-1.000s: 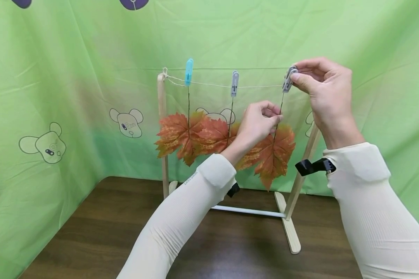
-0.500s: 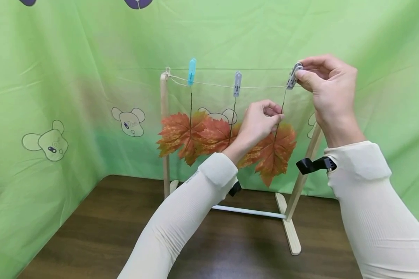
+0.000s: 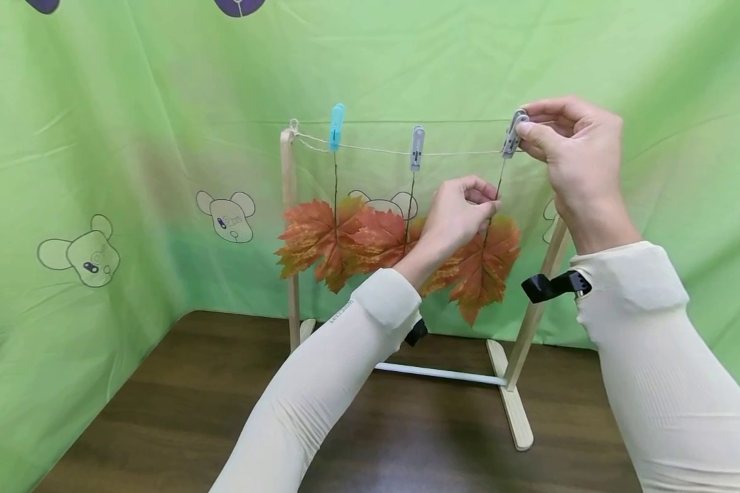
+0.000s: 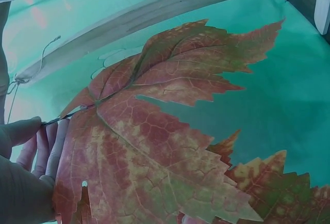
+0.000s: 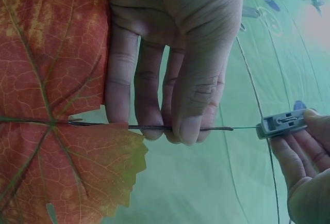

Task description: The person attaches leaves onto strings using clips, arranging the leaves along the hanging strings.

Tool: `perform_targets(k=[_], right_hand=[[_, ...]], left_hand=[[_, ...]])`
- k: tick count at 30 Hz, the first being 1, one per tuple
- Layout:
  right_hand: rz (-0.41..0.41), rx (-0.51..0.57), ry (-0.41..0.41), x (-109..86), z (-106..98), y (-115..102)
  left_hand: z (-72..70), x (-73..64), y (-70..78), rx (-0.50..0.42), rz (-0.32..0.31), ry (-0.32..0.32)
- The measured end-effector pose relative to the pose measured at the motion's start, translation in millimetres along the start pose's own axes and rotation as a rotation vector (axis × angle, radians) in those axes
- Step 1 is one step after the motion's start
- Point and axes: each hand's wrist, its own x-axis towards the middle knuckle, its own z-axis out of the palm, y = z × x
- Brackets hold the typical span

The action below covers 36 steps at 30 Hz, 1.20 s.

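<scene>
My right hand (image 3: pixel 586 154) pinches a grey clothespin (image 3: pixel 514 135) between thumb and fingers at the right part of a string (image 3: pixel 376 150). Below it, my left hand (image 3: pixel 462 212) pinches the dark stem (image 5: pixel 216 128) of an orange-red artificial maple leaf (image 3: pixel 484 270), which hangs down. In the right wrist view, a thin strand runs from the stem's tip to the clothespin's jaws, right at the string. Two similar leaves hang further left, one from a blue clothespin (image 3: pixel 336 128), the other from a second grey clothespin (image 3: pixel 416 148). My left forearm partly hides the middle leaf (image 3: pixel 379 239).
The string is tied to a wooden frame's left post (image 3: pixel 288 178); its right post (image 3: pixel 533 315) leans behind the leaf. A white bar (image 3: pixel 438 372) joins the feet on the brown table (image 3: pixel 160 404). Green printed cloth (image 3: pixel 136 82) surrounds it.
The right hand has lifted the grey clothespin slightly, and the right leaf has risen a little with it. Both hands keep their grip; the view shifts slightly.
</scene>
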Motion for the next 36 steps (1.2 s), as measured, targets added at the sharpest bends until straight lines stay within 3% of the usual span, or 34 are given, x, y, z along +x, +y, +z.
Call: perform_targets(k=[36], right_hand=[[0.099, -0.059, -0.039, 2.8, -0.8, -3.1]], left_hand=[[3.8, 0.5, 0.7, 0.041, 0.026, 0.032]])
